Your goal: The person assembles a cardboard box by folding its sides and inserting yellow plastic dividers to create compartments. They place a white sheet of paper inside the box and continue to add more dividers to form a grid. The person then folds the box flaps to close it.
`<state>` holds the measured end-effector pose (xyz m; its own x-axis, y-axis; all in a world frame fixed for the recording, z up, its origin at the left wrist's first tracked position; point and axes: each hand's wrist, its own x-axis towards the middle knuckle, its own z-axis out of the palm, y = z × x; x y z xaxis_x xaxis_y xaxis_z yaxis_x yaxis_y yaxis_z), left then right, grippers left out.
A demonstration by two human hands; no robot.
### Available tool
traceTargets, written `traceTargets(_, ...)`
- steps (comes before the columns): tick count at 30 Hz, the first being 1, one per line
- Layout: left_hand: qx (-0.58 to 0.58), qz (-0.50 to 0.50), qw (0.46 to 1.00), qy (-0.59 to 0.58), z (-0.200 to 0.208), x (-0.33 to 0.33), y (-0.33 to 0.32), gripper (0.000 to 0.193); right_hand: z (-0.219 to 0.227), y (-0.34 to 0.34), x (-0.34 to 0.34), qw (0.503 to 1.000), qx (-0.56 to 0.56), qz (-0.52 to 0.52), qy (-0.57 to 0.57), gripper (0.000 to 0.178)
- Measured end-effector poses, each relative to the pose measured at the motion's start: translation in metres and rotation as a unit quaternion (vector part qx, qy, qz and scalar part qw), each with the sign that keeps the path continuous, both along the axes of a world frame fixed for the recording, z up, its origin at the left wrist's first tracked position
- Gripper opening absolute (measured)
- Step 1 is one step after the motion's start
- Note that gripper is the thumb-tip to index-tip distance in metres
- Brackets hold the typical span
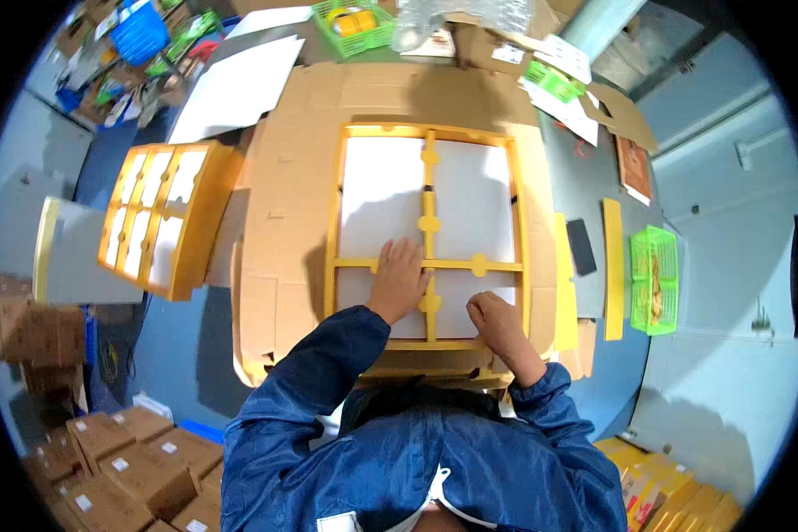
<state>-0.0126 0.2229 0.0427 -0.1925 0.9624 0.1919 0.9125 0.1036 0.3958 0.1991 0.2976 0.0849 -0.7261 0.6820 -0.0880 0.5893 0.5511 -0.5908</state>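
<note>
A yellow frame (525,222) with crossing yellow dividers lies on the cardboard in front of me. White panels (381,173) fill its compartments, and small rounded tabs (430,223) stick out along the dividers. My left hand (399,279) rests on the horizontal divider, left of where the bars cross, its fingers stretched out and pointing away from me. Over the near right compartment is my right hand (496,321), with its fingers curled in. Whatever it holds, if anything, is hidden by the fingers.
At left stands a second yellow frame (179,257) with white panels, tilted. On the right lie a dark phone (582,247), a yellow strip (613,269) and a green basket (641,284) with yellow pieces. Another green basket (371,35) sits at the back. Cardboard boxes (146,465) are stacked lower left.
</note>
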Motion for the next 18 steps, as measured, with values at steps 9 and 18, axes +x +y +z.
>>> traceTargets(9, -0.039, 0.031, 0.999, -0.02, -0.002, 0.007, -0.006, 0.05, -0.008, -0.01, 0.07, 0.989, 0.021, -0.144, -0.021, 0.063)
traceTargets(18, -0.051, -0.025, 0.998, 0.027, -0.008, 0.007, -0.072, 0.051, -0.11, 0.082, 0.225, 0.926, 0.088, -0.305, -0.204, 0.066)
